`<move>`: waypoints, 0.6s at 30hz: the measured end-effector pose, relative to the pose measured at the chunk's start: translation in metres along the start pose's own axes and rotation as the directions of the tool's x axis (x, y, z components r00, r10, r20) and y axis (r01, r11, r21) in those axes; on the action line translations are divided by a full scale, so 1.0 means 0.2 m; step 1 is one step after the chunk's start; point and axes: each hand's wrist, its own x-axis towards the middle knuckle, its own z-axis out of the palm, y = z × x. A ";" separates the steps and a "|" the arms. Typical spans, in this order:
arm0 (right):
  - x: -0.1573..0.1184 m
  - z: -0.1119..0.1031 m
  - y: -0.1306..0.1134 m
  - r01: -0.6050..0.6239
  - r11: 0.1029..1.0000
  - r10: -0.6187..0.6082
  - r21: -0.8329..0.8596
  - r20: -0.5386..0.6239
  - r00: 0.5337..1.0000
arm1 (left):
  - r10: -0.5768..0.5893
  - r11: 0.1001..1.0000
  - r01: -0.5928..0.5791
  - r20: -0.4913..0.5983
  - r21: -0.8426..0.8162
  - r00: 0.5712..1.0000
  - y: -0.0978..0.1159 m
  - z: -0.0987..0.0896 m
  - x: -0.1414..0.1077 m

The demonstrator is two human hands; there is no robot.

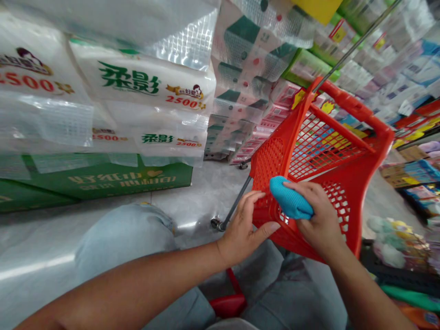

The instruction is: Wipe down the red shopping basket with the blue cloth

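Observation:
My right hand is closed round a folded bright blue ribbed cloth, thumb and fingers pressing it. It is over the red plastic shopping cart. To its left, my left hand is open, with the thumb apart from the fingers and nothing in its grasp. Its fingertips are at the cart's near left edge; whether they touch the plastic I cannot tell. The cart has meshed sides and a tall back with a handle bar.
Stacked tissue packs rise along the left above a green carton. More packaged goods fill the shelves beyond the cart. A cart caster rests on the grey floor. Plush-looking items are at the right.

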 end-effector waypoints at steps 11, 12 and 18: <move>0.23 -0.01 0.19 0.109 0.972 -0.139 0.210 0.135 0.981 | 0.020 1.000 -0.020 0.009 -0.011 1.000 -0.08 0.05 0.29; 0.28 0.01 0.24 0.099 0.976 -0.123 0.195 0.114 0.986 | 0.011 1.000 -0.011 0.010 -0.010 1.000 -0.08 0.05 0.30; 0.49 0.08 0.42 0.064 0.991 -0.055 0.118 -0.076 0.996 | -0.060 0.998 0.061 0.022 -0.033 0.998 -0.02 0.01 0.29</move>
